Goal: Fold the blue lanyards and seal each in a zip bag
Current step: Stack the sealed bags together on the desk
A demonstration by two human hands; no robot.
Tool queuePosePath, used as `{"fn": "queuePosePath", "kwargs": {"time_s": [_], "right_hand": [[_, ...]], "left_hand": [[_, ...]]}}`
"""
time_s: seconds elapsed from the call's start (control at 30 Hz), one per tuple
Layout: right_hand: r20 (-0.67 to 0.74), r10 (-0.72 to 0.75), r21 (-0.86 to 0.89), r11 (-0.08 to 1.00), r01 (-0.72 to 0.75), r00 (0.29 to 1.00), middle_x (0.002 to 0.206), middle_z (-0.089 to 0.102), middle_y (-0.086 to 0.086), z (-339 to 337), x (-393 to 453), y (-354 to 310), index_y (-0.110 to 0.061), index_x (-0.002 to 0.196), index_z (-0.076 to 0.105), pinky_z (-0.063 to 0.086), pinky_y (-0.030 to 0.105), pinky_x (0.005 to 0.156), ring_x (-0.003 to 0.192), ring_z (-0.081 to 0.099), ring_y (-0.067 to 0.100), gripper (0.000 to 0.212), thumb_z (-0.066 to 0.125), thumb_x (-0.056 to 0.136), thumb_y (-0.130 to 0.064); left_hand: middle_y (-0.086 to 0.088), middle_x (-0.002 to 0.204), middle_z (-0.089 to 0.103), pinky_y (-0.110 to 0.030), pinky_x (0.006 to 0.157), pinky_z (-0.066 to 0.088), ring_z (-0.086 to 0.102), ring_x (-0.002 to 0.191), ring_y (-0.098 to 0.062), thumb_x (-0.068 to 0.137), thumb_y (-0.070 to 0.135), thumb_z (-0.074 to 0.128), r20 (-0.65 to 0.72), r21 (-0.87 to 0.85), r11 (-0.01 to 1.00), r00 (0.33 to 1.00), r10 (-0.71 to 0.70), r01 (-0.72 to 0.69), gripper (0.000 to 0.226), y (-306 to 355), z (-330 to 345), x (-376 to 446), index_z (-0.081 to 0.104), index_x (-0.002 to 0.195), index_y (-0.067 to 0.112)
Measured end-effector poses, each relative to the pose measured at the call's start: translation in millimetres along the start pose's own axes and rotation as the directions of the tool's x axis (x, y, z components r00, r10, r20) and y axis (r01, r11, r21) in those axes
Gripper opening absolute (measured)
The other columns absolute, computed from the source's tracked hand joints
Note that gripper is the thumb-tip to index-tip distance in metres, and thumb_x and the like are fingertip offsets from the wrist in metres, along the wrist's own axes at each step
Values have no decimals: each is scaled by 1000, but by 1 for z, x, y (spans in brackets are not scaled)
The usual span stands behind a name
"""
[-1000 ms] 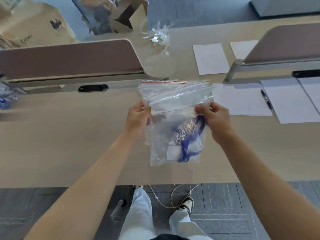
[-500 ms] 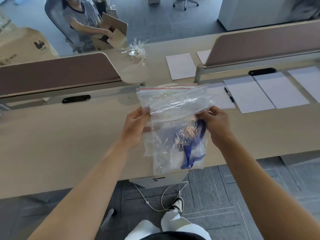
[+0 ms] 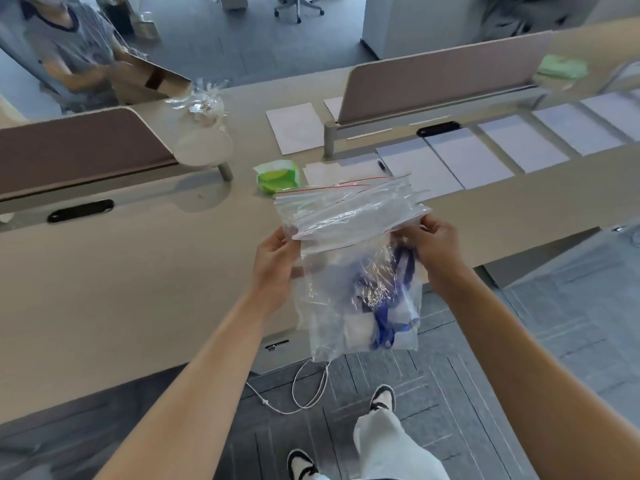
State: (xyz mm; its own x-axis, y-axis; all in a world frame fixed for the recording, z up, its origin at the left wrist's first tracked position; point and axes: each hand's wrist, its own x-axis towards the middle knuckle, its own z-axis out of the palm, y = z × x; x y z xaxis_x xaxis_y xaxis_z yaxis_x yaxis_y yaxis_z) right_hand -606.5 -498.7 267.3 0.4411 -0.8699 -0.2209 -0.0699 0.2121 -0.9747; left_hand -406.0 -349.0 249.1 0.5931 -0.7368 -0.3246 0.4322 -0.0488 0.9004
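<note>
The pale beige worktop [image 3: 121, 271] carries a green packet [image 3: 277, 176] near its middle, white paper sheets [image 3: 467, 161] in a row to the right with a black pen [image 3: 382, 165] beside them, and crumpled clear wrappers [image 3: 199, 100] on its far side.

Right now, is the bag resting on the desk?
No, both hands, left and right, hold the bag up by its sides, and its bottom hangs past the desk edge over the floor.
</note>
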Motion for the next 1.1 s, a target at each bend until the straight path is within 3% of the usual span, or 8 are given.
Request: {"fn": "queuePosePath", "kwargs": {"time_s": [0.13,0.33,0.53,0.8,0.9,0.97,1.03,1.1], "right_hand": [[-51,24,-8,1000,-24,998,69,69,13,-37,22,5,17,99,65,52,26,45,48,61,21,25,74,87,-3],[-58,29,21,999,-28,998,58,66,1,-104,86,-4,-9,75,70,54,30,58,49,61,16,14,75,86,-3],[27,67,-15,998,-66,997,59,65,3,-155,151,-13,-19,64,72,49,28,55,52,57,18,25,75,86,-8],[104,227,-119,969,-214,968,55,61,-1,-192,192,7,-7,77,72,44,22,46,44,51,8,12,78,87,-10],[148,318,-136,945,-299,937,58,64,2,-192,210,19,1,83,71,45,20,42,41,54,8,8,76,88,-5],[142,360,-187,924,-332,922,62,66,5,-179,238,31,-2,82,72,45,20,43,45,57,12,8,77,87,-6],[91,373,-237,909,-344,923,65,65,5,-159,273,52,-8,75,71,45,20,46,52,56,15,13,78,85,-9],[43,386,-282,889,-360,921,68,64,6,-137,313,77,-8,75,71,46,24,53,60,56,19,11,79,82,-12]], "left_hand": [[0,90,77,-37,58,61,74,82,-16,100,7,61,-10,25,999,1000,20,-20,22,-8,39,10,73,86,19],[2,95,78,-39,64,63,74,86,-16,99,10,62,-24,66,996,998,60,-58,16,-17,123,50,75,103,18],[-1,93,78,-41,65,64,74,88,-21,100,4,58,-145,72,996,988,61,-51,20,-37,187,88,74,100,17],[2,80,78,-42,52,63,74,65,-17,103,3,53,-273,58,992,958,-92,112,25,-67,218,107,72,94,16],[-4,91,78,-51,59,64,74,74,-21,103,2,51,-250,49,982,954,-167,185,22,-81,203,123,72,104,10],[-6,91,74,-42,58,63,70,70,-20,104,4,52,-258,91,972,948,-186,215,19,-90,193,151,70,108,7],[2,72,66,-22,41,48,58,49,-11,104,4,50,-303,154,958,935,-186,241,19,-103,184,191,66,96,10],[3,65,59,-17,35,39,49,46,-10,102,-1,48,-330,193,946,925,-187,260,18,-115,175,241,60,94,10]]}}
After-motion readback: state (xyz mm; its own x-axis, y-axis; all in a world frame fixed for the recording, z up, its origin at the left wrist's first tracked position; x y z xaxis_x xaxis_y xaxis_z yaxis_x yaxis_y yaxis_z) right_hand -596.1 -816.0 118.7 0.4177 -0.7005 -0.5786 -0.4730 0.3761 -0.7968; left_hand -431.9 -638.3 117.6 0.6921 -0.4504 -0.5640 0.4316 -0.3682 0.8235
